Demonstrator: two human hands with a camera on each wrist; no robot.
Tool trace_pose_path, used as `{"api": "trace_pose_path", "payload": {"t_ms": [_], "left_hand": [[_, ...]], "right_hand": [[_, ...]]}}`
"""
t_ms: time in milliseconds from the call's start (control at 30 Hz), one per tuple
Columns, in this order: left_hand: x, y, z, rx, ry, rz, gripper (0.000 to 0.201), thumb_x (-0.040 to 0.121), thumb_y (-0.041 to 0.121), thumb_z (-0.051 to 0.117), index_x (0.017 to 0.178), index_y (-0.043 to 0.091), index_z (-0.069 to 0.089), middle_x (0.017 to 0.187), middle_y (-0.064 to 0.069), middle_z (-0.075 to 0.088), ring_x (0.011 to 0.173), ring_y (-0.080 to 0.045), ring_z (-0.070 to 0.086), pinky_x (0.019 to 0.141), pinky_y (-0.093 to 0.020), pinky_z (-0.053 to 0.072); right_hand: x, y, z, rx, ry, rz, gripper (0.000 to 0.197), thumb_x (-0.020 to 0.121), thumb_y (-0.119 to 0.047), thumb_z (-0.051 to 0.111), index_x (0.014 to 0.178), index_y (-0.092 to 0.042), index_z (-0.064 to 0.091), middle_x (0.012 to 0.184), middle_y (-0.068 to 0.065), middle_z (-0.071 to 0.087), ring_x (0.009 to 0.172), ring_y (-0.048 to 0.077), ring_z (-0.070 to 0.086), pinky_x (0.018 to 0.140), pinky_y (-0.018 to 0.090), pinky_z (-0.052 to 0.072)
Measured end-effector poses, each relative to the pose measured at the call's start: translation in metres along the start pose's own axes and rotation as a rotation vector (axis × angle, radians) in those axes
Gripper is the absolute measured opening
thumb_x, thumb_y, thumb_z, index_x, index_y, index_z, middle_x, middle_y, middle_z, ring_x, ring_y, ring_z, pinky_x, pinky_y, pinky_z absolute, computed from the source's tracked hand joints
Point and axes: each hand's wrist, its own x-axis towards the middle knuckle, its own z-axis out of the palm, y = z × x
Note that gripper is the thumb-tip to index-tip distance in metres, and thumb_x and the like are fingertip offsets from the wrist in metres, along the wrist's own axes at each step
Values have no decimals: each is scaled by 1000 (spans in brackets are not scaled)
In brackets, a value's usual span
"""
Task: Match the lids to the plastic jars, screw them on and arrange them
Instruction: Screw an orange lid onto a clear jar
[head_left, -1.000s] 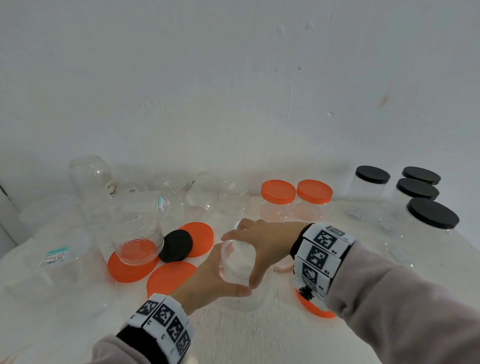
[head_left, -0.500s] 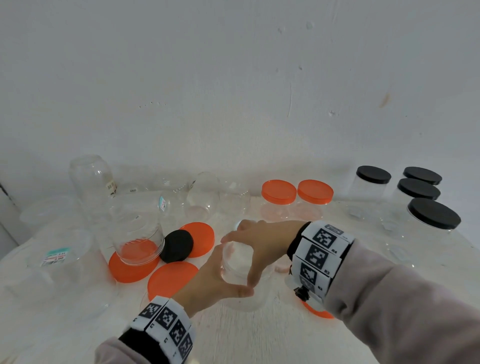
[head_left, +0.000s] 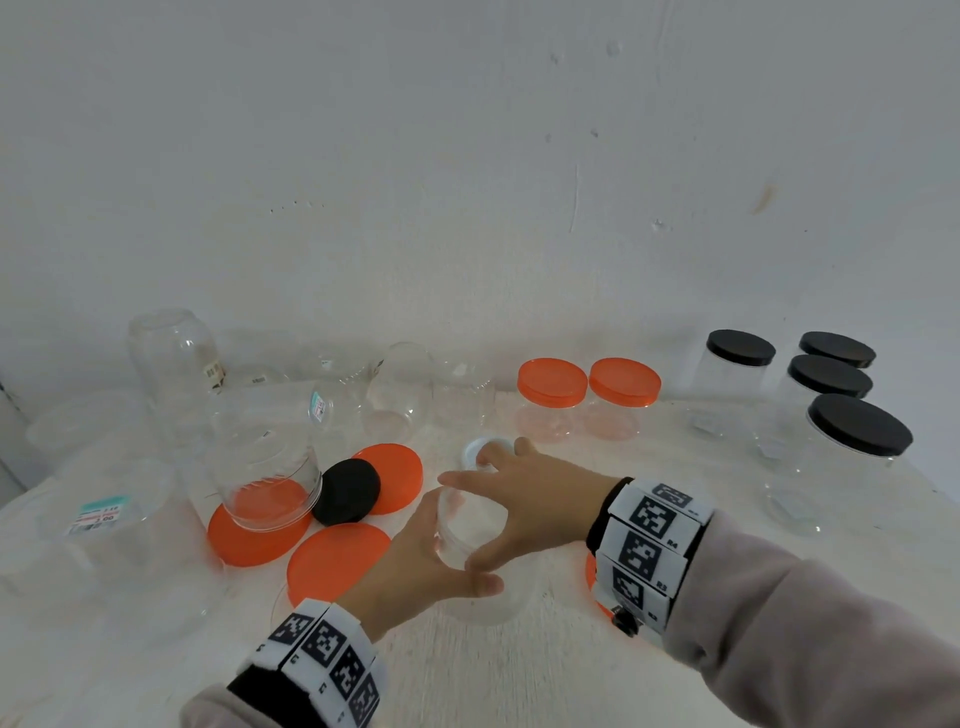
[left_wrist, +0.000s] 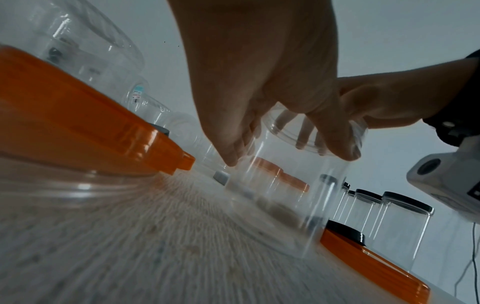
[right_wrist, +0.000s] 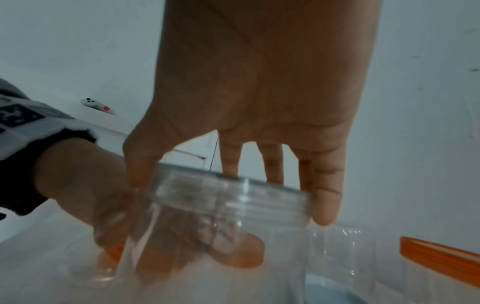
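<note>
A clear plastic jar (head_left: 475, 540) stands upright on the white table (head_left: 519, 675) in the middle. My left hand (head_left: 441, 551) grips its body from the left, fingers and thumb curled round it (left_wrist: 298, 185). A clear lid (right_wrist: 228, 195) sits on the jar's mouth, and my right hand (head_left: 498, 514) holds it from above, thumb on one side and fingers on the other. Loose orange lids (head_left: 337, 561) (head_left: 400, 473), a black lid (head_left: 347, 491) and a small white lid (head_left: 485, 449) lie nearby.
An upturned clear jar (head_left: 265, 478) stands on another orange lid (head_left: 244, 540). Open clear jars (head_left: 176, 358) crowd the back left. Two orange-lidded jars (head_left: 551, 384) stand at the back centre, and several black-lidded jars (head_left: 860, 426) on the right. An orange lid (head_left: 592, 571) lies under my right wrist.
My right hand has turned a little on the jar's top, and the white lid behind it now shows. The left hand keeps its grip and the jar stays in place.
</note>
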Motion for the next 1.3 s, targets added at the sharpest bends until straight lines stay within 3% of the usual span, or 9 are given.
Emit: {"api": "trace_pose_path", "payload": {"t_ms": [133, 233, 367, 500, 667, 833, 1000, 1167, 1300], "left_hand": [[-2, 1, 2, -19, 2, 5, 107, 52, 38, 90, 136, 47, 25, 133, 29, 40, 116, 16, 42, 79, -7, 44], [-4, 2, 4, -28, 16, 7, 103, 53, 36, 90, 133, 53, 27, 131, 32, 41, 117, 16, 40, 84, -11, 42], [-5, 4, 6, -34, 22, 4, 96, 56, 31, 90, 124, 58, 29, 127, 32, 44, 110, 21, 43, 81, -10, 44], [-7, 3, 7, -38, 30, 12, 97, 55, 29, 90, 128, 53, 30, 128, 29, 47, 111, 20, 46, 77, -8, 46], [-6, 4, 7, -32, 25, 19, 104, 54, 33, 90, 136, 47, 28, 130, 29, 46, 112, 18, 45, 82, -11, 47], [-4, 4, 5, 23, 12, 29, 110, 51, 44, 88, 139, 46, 21, 137, 31, 34, 127, 9, 34, 98, -17, 36], [-2, 3, -2, 38, -11, 50, 100, 53, 47, 88, 127, 60, 22, 129, 41, 36, 115, 27, 35, 86, -8, 41], [9, -1, -16, 16, 43, 43, 100, 55, 36, 90, 132, 52, 28, 129, 29, 46, 116, 10, 47, 89, -17, 46], [20, -5, -31, 17, 109, 53, 92, 52, 40, 88, 121, 60, 31, 117, 43, 44, 109, 24, 42, 76, 0, 43]], "right_hand": [[-2, 0, 12, -10, 80, 0, 85, 74, -71, 57, 145, -48, 16, 142, 2, 30, 127, 28, 21, 95, 44, 43], [-4, -1, 18, -31, 132, 11, 84, 76, -73, 52, 147, -46, 15, 142, 3, 30, 125, 29, 24, 96, 43, 42], [-4, -2, 23, -39, 183, 18, 83, 77, -73, 50, 148, -44, 17, 140, 4, 31, 121, 29, 27, 94, 40, 41], [-4, -2, 26, -22, 197, 35, 84, 76, -75, 48, 147, -46, 16, 139, 2, 31, 120, 28, 26, 95, 40, 41], [-5, -2, 29, 12, 218, 50, 85, 73, -77, 44, 147, -45, 19, 139, -1, 32, 117, 25, 25, 96, 38, 39], [-6, 0, 30, 81, 239, 46, 83, 72, -76, 51, 145, -49, 21, 140, -7, 30, 116, 19, 23, 95, 35, 36], [-1, 10, 24, 199, 147, 4, 85, 73, -77, 56, 145, -51, 19, 144, -12, 25, 123, 16, 21, 104, 39, 29], [24, 35, 1, 373, 168, 43, 72, 85, -67, 51, 147, -38, 30, 144, -5, 36, 129, 15, 27, 108, 40, 29], [62, 63, -14, 312, 219, 133, 68, 90, -55, 54, 148, -25, 33, 146, 2, 36, 135, 21, 29, 108, 38, 27]]}}
